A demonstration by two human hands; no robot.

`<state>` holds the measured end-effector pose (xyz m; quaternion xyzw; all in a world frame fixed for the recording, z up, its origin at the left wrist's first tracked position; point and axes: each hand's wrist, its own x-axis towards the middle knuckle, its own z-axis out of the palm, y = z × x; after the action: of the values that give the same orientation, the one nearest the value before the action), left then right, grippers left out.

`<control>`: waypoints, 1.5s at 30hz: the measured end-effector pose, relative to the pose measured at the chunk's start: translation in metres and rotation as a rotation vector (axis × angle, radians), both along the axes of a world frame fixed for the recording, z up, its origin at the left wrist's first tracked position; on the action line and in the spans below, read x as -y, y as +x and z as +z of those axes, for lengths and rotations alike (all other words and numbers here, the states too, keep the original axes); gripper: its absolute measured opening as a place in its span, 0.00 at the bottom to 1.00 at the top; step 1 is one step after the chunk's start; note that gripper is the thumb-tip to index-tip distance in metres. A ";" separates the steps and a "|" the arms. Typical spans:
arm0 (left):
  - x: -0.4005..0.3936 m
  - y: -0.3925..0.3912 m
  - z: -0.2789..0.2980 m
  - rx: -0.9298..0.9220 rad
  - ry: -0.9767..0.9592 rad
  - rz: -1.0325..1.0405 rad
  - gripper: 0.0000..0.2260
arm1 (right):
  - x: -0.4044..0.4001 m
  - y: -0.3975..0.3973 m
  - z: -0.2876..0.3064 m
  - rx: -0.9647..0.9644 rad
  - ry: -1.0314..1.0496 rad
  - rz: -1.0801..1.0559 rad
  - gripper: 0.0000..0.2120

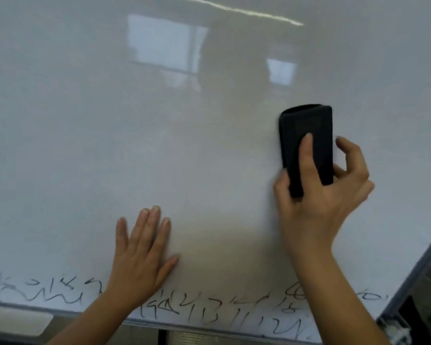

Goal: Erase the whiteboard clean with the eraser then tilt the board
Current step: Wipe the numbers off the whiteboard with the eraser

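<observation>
A pale block [18, 323] lies on a ledge [85, 327] under the bottom left edge. At the lower right corner, past the grey frame, sit dark fittings [418, 307] and a small white bracket [396, 331], too blurred to identify.

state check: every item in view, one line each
whiteboard: mostly wiped, not yet clean
marker writing: unerased, in a band along the bottom edge
eraser: against the board, long side up, held at its lower part
right hand: grip closed round the eraser
left hand: flat on the board, fingers straight
board frame: visible along the bottom and right edges
</observation>
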<state>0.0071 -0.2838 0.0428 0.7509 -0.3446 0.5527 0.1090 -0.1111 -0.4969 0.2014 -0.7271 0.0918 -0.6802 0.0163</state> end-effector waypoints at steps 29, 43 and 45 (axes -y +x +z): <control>0.078 -0.036 0.018 0.098 0.203 -0.311 0.26 | -0.003 -0.047 -0.198 -0.390 -0.076 0.050 0.31; 0.083 -0.032 0.001 0.110 0.212 -0.229 0.25 | 0.012 -0.055 -0.186 -0.138 0.492 -0.040 0.29; 0.083 -0.032 0.003 0.114 0.218 -0.230 0.24 | -0.005 -0.047 -0.194 -0.156 0.499 0.001 0.30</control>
<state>-0.0246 -0.3672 0.0454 0.6813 -0.4919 0.5376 0.0699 -0.1584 -0.4924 0.0079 -0.7509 0.2574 -0.5783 0.1885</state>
